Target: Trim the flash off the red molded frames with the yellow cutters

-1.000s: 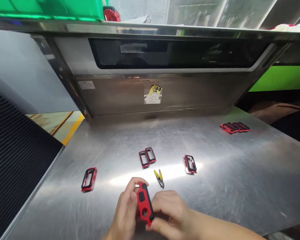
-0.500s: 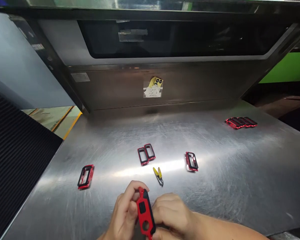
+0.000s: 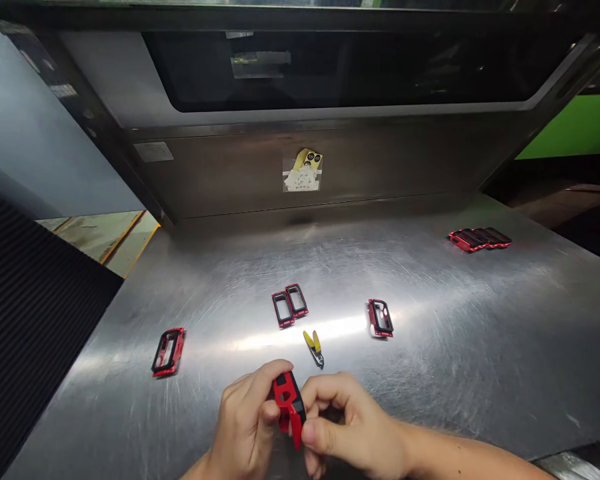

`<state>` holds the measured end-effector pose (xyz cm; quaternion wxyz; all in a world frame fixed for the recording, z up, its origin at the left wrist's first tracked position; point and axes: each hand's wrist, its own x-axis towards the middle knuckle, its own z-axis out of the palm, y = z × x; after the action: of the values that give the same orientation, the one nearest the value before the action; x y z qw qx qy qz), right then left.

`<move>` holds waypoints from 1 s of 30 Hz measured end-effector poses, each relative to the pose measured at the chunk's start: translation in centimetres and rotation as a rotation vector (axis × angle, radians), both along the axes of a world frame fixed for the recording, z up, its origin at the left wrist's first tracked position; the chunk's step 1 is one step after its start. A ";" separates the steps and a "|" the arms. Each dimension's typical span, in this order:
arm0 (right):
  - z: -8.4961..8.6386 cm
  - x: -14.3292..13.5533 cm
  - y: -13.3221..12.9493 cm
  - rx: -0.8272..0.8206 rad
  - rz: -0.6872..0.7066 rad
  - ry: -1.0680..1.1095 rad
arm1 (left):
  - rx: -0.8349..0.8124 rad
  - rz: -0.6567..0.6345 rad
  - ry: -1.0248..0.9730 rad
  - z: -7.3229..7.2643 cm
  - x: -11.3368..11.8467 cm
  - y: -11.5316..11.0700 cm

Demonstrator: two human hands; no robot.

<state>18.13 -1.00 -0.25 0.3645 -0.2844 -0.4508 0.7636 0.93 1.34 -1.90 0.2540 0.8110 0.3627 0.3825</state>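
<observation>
Close to my body, a red plastic frame with black trim point(image 3: 283, 387) is held up on edge between both hands. My left hand point(image 3: 245, 413) grips its left side, with the index finger over the top and the thumb against the face. The fingers of my right hand point(image 3: 353, 423) pinch the lower right end, where a red flap-like part sticks out toward me. Part of the frame is hidden behind the fingers. Just beyond the hands lies a pair of small nippers with yellow handles point(image 3: 316, 347), untouched.
Two similar red-black frames point(image 3: 287, 323) lie side by side mid-table. One more frame point(image 3: 180, 350) lies left, another point(image 3: 373, 320) right. Several overlap in a row point(image 3: 473, 241) at the far right. A metal back panel point(image 3: 220, 173) carries a taped bag of stickers point(image 3: 303, 175).
The held frame has turned and tilted, so its lower end now points toward me with the red flap showing. My right hand has shifted to pinch that end. The view has moved slightly.
</observation>
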 end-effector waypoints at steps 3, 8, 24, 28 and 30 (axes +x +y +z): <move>-0.2 0.0 0.0 -0.022 0.001 0.043 | -0.005 -0.006 0.012 0.3 0.1 0.0; -0.4 0.0 0.1 -0.040 -0.011 0.063 | 0.004 -0.007 0.029 1.0 0.3 0.0; -0.8 0.1 0.4 0.064 -0.200 -0.184 | -0.434 -0.017 0.008 1.2 1.4 -0.2; -0.6 0.1 0.3 0.057 -0.173 -0.205 | -0.688 0.049 -0.058 1.6 1.7 -0.2; -0.5 0.1 0.3 0.049 -0.149 -0.196 | -0.810 0.089 -0.064 2.0 2.0 -0.1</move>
<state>18.26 -0.73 -0.72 0.3812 -0.3816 -0.4804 0.6916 2.89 1.22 0.07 0.5469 0.6167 0.5108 0.2443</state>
